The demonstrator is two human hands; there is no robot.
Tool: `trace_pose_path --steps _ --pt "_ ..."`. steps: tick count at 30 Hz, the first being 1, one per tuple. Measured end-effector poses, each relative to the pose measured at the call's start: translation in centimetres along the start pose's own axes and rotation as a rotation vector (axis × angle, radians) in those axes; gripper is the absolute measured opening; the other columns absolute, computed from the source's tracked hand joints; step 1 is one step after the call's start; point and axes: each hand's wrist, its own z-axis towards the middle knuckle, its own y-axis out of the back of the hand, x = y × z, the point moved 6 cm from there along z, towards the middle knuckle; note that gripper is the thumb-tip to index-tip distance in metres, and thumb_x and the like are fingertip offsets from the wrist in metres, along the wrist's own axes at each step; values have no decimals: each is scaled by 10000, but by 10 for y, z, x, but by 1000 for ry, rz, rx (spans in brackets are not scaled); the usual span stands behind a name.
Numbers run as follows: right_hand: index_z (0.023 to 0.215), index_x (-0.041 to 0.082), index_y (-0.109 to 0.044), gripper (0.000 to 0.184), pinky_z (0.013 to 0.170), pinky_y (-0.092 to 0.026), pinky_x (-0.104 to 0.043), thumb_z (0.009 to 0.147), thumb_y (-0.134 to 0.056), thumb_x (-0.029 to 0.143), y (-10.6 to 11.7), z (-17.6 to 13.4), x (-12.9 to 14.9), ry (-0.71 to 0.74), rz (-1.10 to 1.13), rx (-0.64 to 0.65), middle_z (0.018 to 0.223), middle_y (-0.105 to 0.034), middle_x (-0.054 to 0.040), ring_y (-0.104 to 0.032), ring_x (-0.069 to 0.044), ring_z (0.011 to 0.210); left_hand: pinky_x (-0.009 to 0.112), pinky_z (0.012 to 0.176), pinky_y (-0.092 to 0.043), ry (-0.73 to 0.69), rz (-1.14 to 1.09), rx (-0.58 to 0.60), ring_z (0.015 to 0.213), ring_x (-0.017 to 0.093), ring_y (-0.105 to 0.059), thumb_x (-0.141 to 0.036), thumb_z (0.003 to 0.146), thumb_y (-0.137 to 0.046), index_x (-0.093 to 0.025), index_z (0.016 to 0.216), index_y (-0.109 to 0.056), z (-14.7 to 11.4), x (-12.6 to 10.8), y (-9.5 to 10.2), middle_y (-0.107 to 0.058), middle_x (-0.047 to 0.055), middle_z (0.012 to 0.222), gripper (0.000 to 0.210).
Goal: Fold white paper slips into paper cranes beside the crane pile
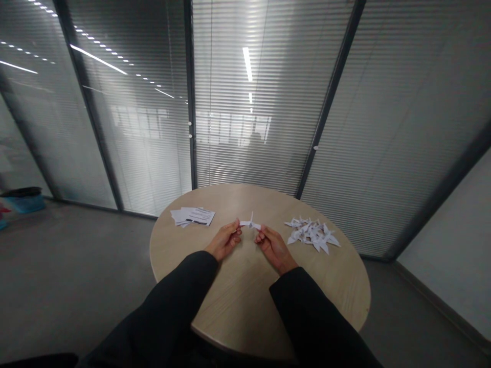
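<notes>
Between my two hands is a small white paper crane, its wings stretched out sideways and a thin point sticking up from its middle. My left hand pinches the tip of one wing between thumb and fingers. On the other side, my right hand pinches the opposite wing tip. Both hands are above the middle of the round table. To the right of my right hand lies a heap of folded white paper cranes. Several printed paper sheets lie loosely stacked beyond my left hand.
The round wooden table stands close to a glass partition with blinds. On the floor at far left is a blue bin with a black liner. A white wall rises at the right.
</notes>
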Motion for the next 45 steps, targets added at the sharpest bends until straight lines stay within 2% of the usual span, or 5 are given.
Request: trace_pose_path --steps 21,31,35,40,45 --pt "677 183 -604 351 597 -481 -306 580 -794 462 8 0 -3 -49 -53 -88 580 -525 29 -507 -122 527 153 384 -226 -74 40 -39 466 22 -356 -440 562 -822 -113 698 -571 -1 -5 4 -476 -34 582 435" --pt "594 197 -558 362 571 -476 -284 589 -772 488 5 1 6 68 -115 -90 545 -492 35 -495 -117 519 161 392 -212 -86 96 -77 466 20 -342 -470 528 -824 -119 669 -560 0 -6 6 -468 -34 590 460" --pt "654 185 -565 349 589 -485 -294 680 -686 511 7 0 7 101 -264 -116 580 -533 16 -539 -133 542 172 401 -194 -119 181 -151 467 26 -337 -503 521 -811 -116 666 -585 1 -8 12 -471 -31 584 471" --pt "1058 199 -517 461 571 -479 -293 694 -661 443 6 -3 14 233 -532 -209 697 -609 8 -590 -168 605 188 448 -251 -183 379 -285 507 56 -381 -548 485 -797 -120 603 -596 -1 -12 19 -466 -25 561 487" --pt "996 209 -528 372 700 -474 -319 710 -652 413 -4 -7 19 350 -825 -220 754 -617 -6 -599 -186 722 206 472 -278 -176 468 -316 533 81 -415 -581 471 -775 -122 600 -617 -1 -9 20 -480 -14 569 502"
